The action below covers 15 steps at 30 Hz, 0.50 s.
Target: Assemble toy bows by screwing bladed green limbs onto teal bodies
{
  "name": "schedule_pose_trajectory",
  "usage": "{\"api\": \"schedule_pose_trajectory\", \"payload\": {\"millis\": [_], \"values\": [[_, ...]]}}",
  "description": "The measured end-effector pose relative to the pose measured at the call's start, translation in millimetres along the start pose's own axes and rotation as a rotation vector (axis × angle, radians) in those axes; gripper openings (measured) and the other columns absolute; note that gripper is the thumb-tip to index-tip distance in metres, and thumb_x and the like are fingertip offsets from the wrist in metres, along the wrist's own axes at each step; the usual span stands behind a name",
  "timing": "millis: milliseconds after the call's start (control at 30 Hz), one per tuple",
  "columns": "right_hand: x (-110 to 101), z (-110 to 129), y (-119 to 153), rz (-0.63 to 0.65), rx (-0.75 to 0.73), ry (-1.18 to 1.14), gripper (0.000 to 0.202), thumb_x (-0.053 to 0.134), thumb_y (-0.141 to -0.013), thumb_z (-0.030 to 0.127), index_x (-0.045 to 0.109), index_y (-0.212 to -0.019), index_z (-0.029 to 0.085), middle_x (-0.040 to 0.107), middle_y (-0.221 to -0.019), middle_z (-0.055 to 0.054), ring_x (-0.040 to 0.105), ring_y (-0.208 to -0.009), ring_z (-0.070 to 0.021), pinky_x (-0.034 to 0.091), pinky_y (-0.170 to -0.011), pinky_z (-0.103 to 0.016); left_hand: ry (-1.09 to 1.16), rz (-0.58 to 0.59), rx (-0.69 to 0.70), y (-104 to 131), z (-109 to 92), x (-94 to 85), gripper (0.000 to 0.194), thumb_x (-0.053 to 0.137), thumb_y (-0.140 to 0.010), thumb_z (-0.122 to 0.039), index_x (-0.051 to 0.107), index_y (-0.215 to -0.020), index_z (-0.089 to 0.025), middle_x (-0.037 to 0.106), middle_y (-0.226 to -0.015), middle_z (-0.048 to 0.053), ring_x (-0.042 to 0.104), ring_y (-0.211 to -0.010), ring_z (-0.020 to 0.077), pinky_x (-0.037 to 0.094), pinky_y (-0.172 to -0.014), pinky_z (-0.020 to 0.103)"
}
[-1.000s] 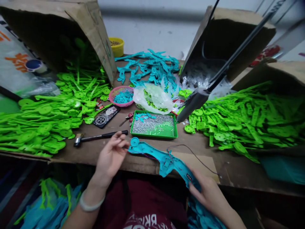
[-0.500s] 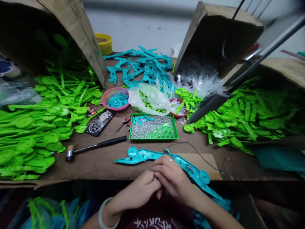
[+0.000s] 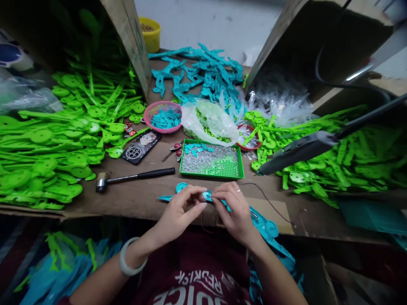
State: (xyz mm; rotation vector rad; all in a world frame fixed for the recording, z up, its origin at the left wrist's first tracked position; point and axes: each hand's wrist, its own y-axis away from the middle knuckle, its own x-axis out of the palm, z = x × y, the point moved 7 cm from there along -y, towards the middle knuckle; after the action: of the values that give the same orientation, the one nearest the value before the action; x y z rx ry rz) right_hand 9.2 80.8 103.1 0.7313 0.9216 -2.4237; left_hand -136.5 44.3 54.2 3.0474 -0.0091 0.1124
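Brown surface, blue shell slanting across its near edge.
It passes beyond the left hand, nearer the right; both pinch, contents unclear.

maroon shirt; white lettering (upside down); pale bangle, left wrist; ring, right fingers

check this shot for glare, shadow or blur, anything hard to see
Head view: deep shadow inside the left cardboard box and under the table; head view: pale glare on some green parts, glints on clear plastic; head view: softness around the fingers, fine detail between them unclear.
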Motion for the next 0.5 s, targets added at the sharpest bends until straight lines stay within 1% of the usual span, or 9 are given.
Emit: {"api": "schedule_pose_trajectory", "payload": {"millis": [67, 100, 133, 200, 267, 300, 367, 433, 500], "values": [[-0.7, 4.5, 3.2, 0.009, 0.014, -0.038, 0.012, 0.053, -0.097, 0.012, 0.06, -0.099, 0.022, 0.067, -0.095, -0.006, 0.061, -0.093, -0.0199, 0.051, -0.083, -0.038, -0.156, 0.046, 0.129, 3.0, -15.8, -1.8, 0.015, 0.066, -0.092, -0.03, 0.072, -0.104, -0.024, 0.068, -0.093, 0.004, 0.062, -0.081, 0.0176, 0.048, -0.078, 0.031], [-1.3, 5.5, 5.7, 0.003, 0.049, -0.063, 0.012, 0.054, -0.097, 0.015, 0.061, -0.103, 0.023, 0.067, -0.104, -0.007, 0.062, -0.101, -0.0207, 0.052, -0.088, -0.039, -0.239, 0.07, 0.19, 4.4, -24.1, -1.6, 0.013, 0.064, -0.093, -0.031, 0.072, -0.099, -0.023, 0.069, -0.09, 0.005, 0.062, -0.08, 0.0181, 0.048, -0.078, 0.032], [-0.9, 5.0, 8.3, 0.0, 0.102, -0.099, 0.016, 0.054, -0.098, 0.018, 0.06, -0.112, 0.023, 0.066, -0.117, -0.009, 0.061, -0.112, -0.0219, 0.052, -0.095, -0.04, -0.338, 0.095, 0.25, 5.9, -32.5, -0.8, 0.013, 0.062, -0.095, -0.031, 0.072, -0.096, -0.022, 0.07, -0.088, 0.005, 0.063, -0.08, 0.0189, 0.048, -0.078, 0.032], [6.1, 2.6, 12.1, 0.044, 0.218, -0.194, 0.036, 0.053, -0.1, 0.027, 0.051, -0.136, 0.025, 0.056, -0.142, -0.011, 0.055, -0.131, -0.0233, 0.05, -0.106, -0.04, -0.57, 0.146, 0.36, 9.0, -47.7, 1.8, 0.019, 0.057, -0.097, -0.032, 0.071, -0.092, -0.021, 0.07, -0.086, 0.008, 0.064, -0.083, 0.0207, 0.047, -0.078, 0.032], [22.7, 5.3, 11.0, 0.17, 0.257, -0.305, 0.046, 0.049, -0.102, 0.033, 0.042, -0.147, 0.027, 0.056, -0.146, -0.01, 0.058, -0.131, -0.0218, 0.053, -0.105, -0.035, -0.764, 0.173, 0.416, 12.6, -57.7, 2.1, 0.024, 0.052, -0.098, -0.034, 0.07, -0.089, -0.02, 0.068, -0.085, 0.009, 0.061, -0.078, 0.0204, 0.044, -0.072, 0.032], [31.5, 9.0, 8.9, 0.23, 0.244, -0.354, 0.043, 0.048, -0.102, 0.035, 0.046, -0.145, 0.027, 0.062, -0.14, -0.008, 0.064, -0.123, -0.0202, 0.056, -0.1, -0.031, -0.824, 0.157, 0.418, 14.8, -61.0, 0.0, 0.025, 0.051, -0.098, -0.035, 0.069, -0.087, -0.02, 0.066, -0.084, 0.009, 0.059, -0.075, 0.0197, 0.043, -0.069, 0.032], [45.7, 16.5, 4.2, 0.299, 0.195, -0.41, 0.032, 0.046, -0.103, 0.036, 0.061, -0.129, 0.026, 0.074, -0.119, -0.005, 0.074, -0.101, -0.0174, 0.06, -0.085, -0.023, -0.832, 0.085, 0.346, 19.4, -63.3, -9.2, 0.029, 0.051, -0.097, -0.039, 0.066, -0.082, -0.02, 0.063, -0.079, 0.006, 0.056, -0.069, 0.0174, 0.041, -0.065, 0.03], [54.7, 18.9, 2.7, 0.32, 0.133, -0.403, 0.026, 0.047, -0.102, 0.036, 0.069, -0.111, 0.025, 0.078, -0.102, -0.004, 0.075, -0.085, -0.0167, 0.061, -0.074, -0.02, -0.734, 0.1, 0.163, 23.0, -55.4, -21.3, 0.038, 0.049, -0.099, -0.046, 0.062, -0.075, -0.02, 0.06, -0.068, 0.002, 0.054, -0.061, 0.0141, 0.04, -0.059, 0.027], [59.2, 12.7, 5.8, 0.324, 0.066, -0.33, 0.025, 0.048, -0.101, 0.036, 0.071, -0.103, 0.025, 0.078, -0.095, -0.004, 0.076, -0.08, -0.0176, 0.06, -0.07, -0.019, -0.71, 0.138, -0.061, 23.4, -47.6, -47.9, 0.049, 0.044, -0.1, -0.052, 0.063, -0.069, -0.019, 0.057, -0.057, -0.002, 0.054, -0.052, 0.0115, 0.041, -0.054, 0.024]]}}
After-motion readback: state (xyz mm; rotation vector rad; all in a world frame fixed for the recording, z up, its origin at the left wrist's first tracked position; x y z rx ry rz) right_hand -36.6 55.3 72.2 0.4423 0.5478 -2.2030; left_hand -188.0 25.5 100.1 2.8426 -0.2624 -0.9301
